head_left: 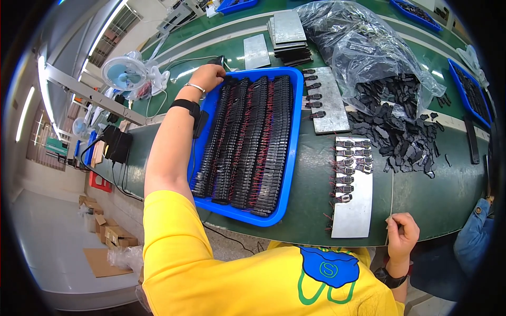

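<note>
My left hand [208, 77] reaches over the far left corner of a blue tray [291, 152], fingers curled downward and closed. What they hold, if anything, is hidden; a black object [216, 60] lies just beyond them. Tightly packed rows of small black parts with red wires [234, 142] fill the tray. My right hand [403, 231] is at the table's near edge with thumb and fingers pinched together; nothing I can name shows between them. Left of it lies a pale metal plate [353, 218] bearing several small black parts with red wires [345, 178].
Another metal plate [329, 116] with several black parts lies farther back, near a plate stack [289, 31]. Black scraps [408, 145] spill from a clear plastic bag [358, 42]. A fan [125, 72] stands left. Another person's blue sleeve [473, 231] is at right.
</note>
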The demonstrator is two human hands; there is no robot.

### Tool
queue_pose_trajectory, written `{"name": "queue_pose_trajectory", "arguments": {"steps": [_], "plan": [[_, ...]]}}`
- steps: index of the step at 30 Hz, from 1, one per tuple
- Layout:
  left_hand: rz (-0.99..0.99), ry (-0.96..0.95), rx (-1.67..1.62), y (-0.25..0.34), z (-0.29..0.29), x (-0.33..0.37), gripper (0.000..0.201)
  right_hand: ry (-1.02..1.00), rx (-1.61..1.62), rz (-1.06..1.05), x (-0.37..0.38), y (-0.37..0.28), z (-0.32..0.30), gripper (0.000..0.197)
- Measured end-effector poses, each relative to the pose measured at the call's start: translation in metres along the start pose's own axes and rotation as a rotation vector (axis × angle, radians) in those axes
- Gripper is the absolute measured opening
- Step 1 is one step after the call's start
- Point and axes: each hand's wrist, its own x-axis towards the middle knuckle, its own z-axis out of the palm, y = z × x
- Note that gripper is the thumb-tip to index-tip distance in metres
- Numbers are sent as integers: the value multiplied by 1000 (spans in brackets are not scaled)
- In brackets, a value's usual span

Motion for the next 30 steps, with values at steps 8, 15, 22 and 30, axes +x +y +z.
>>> {"name": "queue_pose_trajectory", "arguments": {"steps": [8,15,22,30], "plan": [[-15,48,-55,2,-3,-6,21,12,7,12,-1,-2,-3,10],[92,134,-232,19,-50,-43,20,-41,12,64,10,-10,-3,8],[408,-181,-579,194,-100,-189,12,-272,-79,-160,57,-25,-18,8],[631,-346,-1047,284,24,-262,14,-483,-199,-382,82,-28,46,20]]}}
